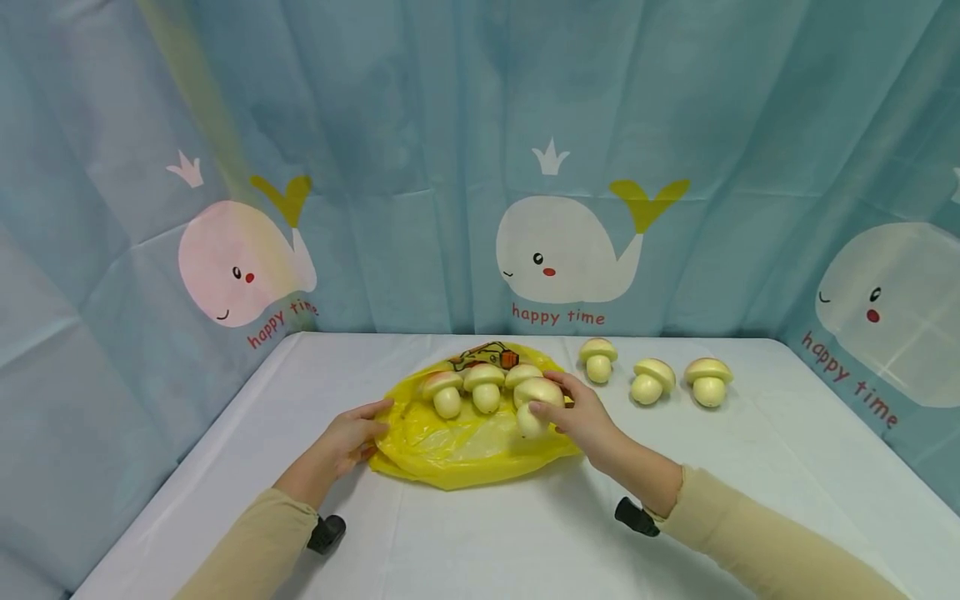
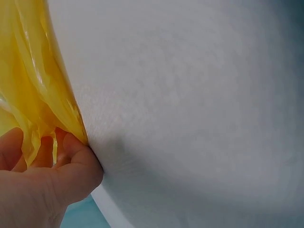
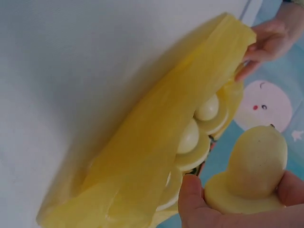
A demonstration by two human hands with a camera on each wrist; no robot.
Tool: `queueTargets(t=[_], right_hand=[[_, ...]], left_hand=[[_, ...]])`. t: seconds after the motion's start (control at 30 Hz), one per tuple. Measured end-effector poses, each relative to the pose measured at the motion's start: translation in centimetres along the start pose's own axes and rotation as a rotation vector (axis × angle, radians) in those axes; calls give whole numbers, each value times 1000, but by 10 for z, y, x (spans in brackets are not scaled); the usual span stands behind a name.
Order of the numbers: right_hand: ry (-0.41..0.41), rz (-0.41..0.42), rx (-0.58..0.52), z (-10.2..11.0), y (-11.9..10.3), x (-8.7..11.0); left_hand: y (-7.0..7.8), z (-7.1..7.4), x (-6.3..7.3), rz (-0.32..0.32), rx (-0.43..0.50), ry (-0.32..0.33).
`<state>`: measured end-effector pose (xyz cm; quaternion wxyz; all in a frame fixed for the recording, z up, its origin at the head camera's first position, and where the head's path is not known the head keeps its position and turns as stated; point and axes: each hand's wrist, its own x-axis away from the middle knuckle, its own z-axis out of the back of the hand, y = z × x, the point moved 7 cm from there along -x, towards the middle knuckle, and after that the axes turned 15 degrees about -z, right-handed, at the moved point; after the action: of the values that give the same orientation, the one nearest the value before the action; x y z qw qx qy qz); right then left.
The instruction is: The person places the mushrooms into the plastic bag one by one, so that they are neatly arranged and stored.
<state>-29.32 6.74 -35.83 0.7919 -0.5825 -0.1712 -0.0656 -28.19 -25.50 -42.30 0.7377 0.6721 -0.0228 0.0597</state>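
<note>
A yellow plastic bag (image 1: 465,467) lies spread on the table, its mouth facing up. My left hand (image 1: 352,437) grips its left edge; in the left wrist view folds of the yellow plastic run between the fingers (image 2: 73,145). My right hand (image 1: 581,417) holds a pale toy mushroom (image 1: 533,423) by its cap, over the right part of the bag. The right wrist view shows the stem of this mushroom (image 3: 259,161) pointing up, with thumb and fingers around the cap. Three more mushrooms, one of them a mushroom (image 1: 486,392) in the middle, sit in a row inside the bag.
To the right of the bag, three mushrooms stand or lean on the white table (image 1: 480,542), among them a mushroom (image 1: 708,383) farthest right. A blue curtain (image 1: 420,167) printed with whales hangs along the table's back and sides.
</note>
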Motion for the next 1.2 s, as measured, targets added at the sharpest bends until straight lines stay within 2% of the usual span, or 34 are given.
queueTargets(t=[0.2, 0.63, 0.87, 1.07, 1.2], right_hand=[[6, -25, -37, -15, 0, -1], [-57, -31, -32, -56, 3, -8], [-64, 26, 23, -81, 0, -18], [-98, 33, 70, -105, -1, -20], [-91, 33, 90, -117, -1, -22]], left_hand=[[-1, 0, 1, -1, -4, -2], [0, -2, 2, -8, -10, -15], [2, -1, 1, -20, -10, -23], [3, -1, 1, -15, -3, -13], [2, -1, 2, -9, -1, -9]])
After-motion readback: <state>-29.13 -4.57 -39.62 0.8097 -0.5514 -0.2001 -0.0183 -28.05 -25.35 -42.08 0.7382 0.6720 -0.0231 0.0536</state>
